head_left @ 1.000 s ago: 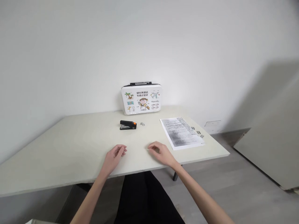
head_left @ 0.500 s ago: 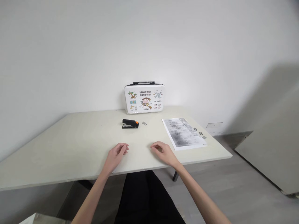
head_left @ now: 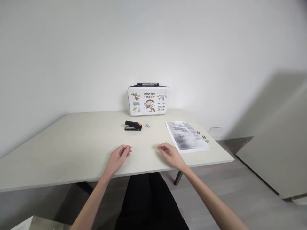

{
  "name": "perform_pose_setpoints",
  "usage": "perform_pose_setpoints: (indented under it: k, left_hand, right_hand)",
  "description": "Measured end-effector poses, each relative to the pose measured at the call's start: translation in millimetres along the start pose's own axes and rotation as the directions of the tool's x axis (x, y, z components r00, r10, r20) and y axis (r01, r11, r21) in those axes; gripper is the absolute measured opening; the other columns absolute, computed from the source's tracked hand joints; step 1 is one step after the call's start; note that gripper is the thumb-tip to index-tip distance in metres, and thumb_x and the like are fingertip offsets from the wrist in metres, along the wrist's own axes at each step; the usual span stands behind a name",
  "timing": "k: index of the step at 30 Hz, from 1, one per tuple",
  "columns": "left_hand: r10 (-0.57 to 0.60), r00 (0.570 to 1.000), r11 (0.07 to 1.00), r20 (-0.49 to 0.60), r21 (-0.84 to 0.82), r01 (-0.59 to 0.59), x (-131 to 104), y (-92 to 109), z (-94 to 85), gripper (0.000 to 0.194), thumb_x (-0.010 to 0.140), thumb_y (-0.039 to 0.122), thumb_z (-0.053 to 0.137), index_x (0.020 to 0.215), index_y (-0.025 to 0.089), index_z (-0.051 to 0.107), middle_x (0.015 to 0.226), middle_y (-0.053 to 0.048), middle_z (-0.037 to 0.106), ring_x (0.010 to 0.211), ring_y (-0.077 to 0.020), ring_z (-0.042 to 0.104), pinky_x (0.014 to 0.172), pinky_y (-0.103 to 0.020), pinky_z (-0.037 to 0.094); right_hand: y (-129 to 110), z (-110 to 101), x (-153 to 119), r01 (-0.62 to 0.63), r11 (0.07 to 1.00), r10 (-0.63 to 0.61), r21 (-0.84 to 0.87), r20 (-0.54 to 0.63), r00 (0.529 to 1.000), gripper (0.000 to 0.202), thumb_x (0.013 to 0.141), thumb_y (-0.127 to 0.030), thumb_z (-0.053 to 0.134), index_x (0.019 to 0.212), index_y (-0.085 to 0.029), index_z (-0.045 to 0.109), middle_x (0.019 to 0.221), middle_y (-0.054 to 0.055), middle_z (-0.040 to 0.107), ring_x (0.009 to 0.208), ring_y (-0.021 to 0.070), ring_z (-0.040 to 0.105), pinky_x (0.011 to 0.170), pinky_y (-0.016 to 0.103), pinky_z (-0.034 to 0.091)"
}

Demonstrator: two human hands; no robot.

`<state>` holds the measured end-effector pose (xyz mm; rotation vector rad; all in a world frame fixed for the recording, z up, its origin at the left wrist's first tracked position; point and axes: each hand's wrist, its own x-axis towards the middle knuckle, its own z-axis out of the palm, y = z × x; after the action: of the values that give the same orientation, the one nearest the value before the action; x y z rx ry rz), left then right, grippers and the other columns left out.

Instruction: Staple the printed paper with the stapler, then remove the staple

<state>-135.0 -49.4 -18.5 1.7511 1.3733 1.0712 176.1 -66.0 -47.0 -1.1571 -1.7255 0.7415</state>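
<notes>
Left hand [head_left: 120,154] and right hand [head_left: 170,154] by the desk's [head_left: 72,150] front edge, fingers loosely curled, both empty. Printed sheet [head_left: 187,135] just beyond right hand, toward front right corner. Small grey strips [head_left: 203,137] between sheet and right edge, some at the sheet's side. Black stapler [head_left: 133,126] farther back, lying past left hand, orange tab facing right; small metallic bits [head_left: 147,126] just beside it. White printed case [head_left: 148,101] upright at back edge, by wall [head_left: 153,41].

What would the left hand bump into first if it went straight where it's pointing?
Probably the black stapler, around its orange-marked end. The left hand is loosely curled, though, so its exact line and height are hard to judge.
</notes>
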Motion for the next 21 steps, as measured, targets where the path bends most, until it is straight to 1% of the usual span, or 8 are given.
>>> perform_pose_setpoints:
  k: [4, 6, 9, 11, 14, 16, 19, 21]
  left_hand:
    - [0.003, 1.000, 1.000, 0.015, 0.000, -0.003, 0.5, -4.8, -0.6, 0.042, 0.097, 0.061, 0.056, 0.102, 0.022, 0.071, 0.097, -0.006, 0.076, 0.087, -0.0223, 0.070, 0.087, -0.035, 0.058]
    - [-0.001, 1.000, 1.000, 0.029, 0.004, 0.001, 1.2, -7.4, -0.4, 0.041, 0.098, 0.060, 0.056, 0.103, 0.022, 0.071, 0.098, -0.007, 0.076, 0.088, -0.0226, 0.070, 0.088, -0.035, 0.057]
    - [-0.008, 1.000, 1.000, 0.030, 0.006, 0.008, 1.1, -9.6, 0.7, 0.041, 0.098, 0.060, 0.055, 0.104, 0.022, 0.070, 0.098, -0.007, 0.076, 0.089, -0.0230, 0.071, 0.089, -0.037, 0.057]
    - [-0.001, 1.000, 1.000, 0.020, -0.001, 0.001, -0.3, -9.8, 1.5, 0.041, 0.098, 0.060, 0.055, 0.103, 0.022, 0.070, 0.097, -0.007, 0.076, 0.088, -0.0231, 0.071, 0.089, -0.037, 0.057]
    - [0.007, 1.000, 1.000, 0.013, -0.021, -0.007, -3.7, -10.0, 2.2, 0.041, 0.097, 0.060, 0.055, 0.102, 0.021, 0.069, 0.096, -0.007, 0.076, 0.087, -0.0230, 0.071, 0.088, -0.037, 0.058]
    - [0.010, 1.000, 0.999, 0.012, -0.037, -0.009, -5.5, -10.5, 2.7, 0.042, 0.097, 0.060, 0.055, 0.102, 0.021, 0.069, 0.095, -0.007, 0.076, 0.087, -0.0227, 0.070, 0.088, -0.037, 0.059]
    - [0.012, 1.000, 0.999, 0.006, -0.052, -0.012, -6.8, -10.9, 3.9, 0.041, 0.097, 0.060, 0.055, 0.101, 0.021, 0.069, 0.095, -0.006, 0.076, 0.085, -0.0223, 0.070, 0.088, -0.038, 0.060]
    - [0.016, 1.000, 0.999, 0.004, -0.052, -0.015, -7.1, -10.0, 5.1, 0.042, 0.096, 0.061, 0.054, 0.100, 0.022, 0.069, 0.094, -0.006, 0.076, 0.085, -0.0224, 0.071, 0.087, -0.038, 0.060]
  right_hand:
    - [13.6, -43.1, -13.0, 0.042, 0.984, -0.064, -0.174, -0.119, 0.991, 0.027, 0.101, -0.041, 0.053, 0.112, -0.023, 0.070, 0.118, 0.010, 0.075, 0.104, 0.0254, 0.072, 0.096, 0.043, 0.056]
    - [26.2, -70.9, -16.0, 0.025, 0.954, -0.067, -0.298, -0.132, 0.989, 0.031, 0.101, -0.045, 0.052, 0.117, -0.024, 0.069, 0.122, 0.011, 0.074, 0.109, 0.0279, 0.070, 0.099, 0.045, 0.055]
    - [50.4, -108.3, -15.9, -0.018, 0.880, -0.062, -0.474, -0.153, 0.986, 0.043, 0.102, -0.051, 0.049, 0.127, -0.022, 0.067, 0.135, 0.014, 0.069, 0.128, 0.0316, 0.064, 0.112, 0.048, 0.049]
    - [68.2, -125.8, -14.4, -0.064, 0.831, -0.034, -0.553, -0.165, 0.986, 0.052, 0.101, -0.057, 0.048, 0.133, -0.019, 0.066, 0.143, 0.017, 0.065, 0.138, 0.0345, 0.058, 0.118, 0.051, 0.044]
    - [93.3, -140.6, -11.9, -0.166, 0.768, 0.081, -0.618, -0.163, 0.983, 0.062, 0.101, -0.063, 0.043, 0.143, -0.021, 0.061, 0.161, 0.015, 0.052, 0.144, 0.0362, 0.054, 0.116, 0.052, 0.047]
    - [106.2, -144.8, -11.0, -0.185, 0.732, 0.125, -0.656, -0.137, 0.983, 0.067, 0.103, -0.064, 0.038, 0.151, -0.020, 0.056, 0.167, 0.014, 0.043, 0.152, 0.0357, 0.045, 0.121, 0.053, 0.042]
    - [114.6, -142.4, -14.5, -0.175, 0.676, 0.162, -0.716, -0.087, 0.983, 0.068, 0.105, -0.061, 0.031, 0.155, -0.020, 0.054, 0.170, 0.013, 0.040, 0.160, 0.0347, 0.031, 0.128, 0.057, 0.031]
    - [110.4, -132.9, -21.7, -0.165, 0.651, 0.185, -0.741, -0.056, 0.981, 0.066, 0.106, -0.060, 0.029, 0.154, -0.023, 0.056, 0.169, 0.012, 0.042, 0.160, 0.0342, 0.031, 0.129, 0.058, 0.029]
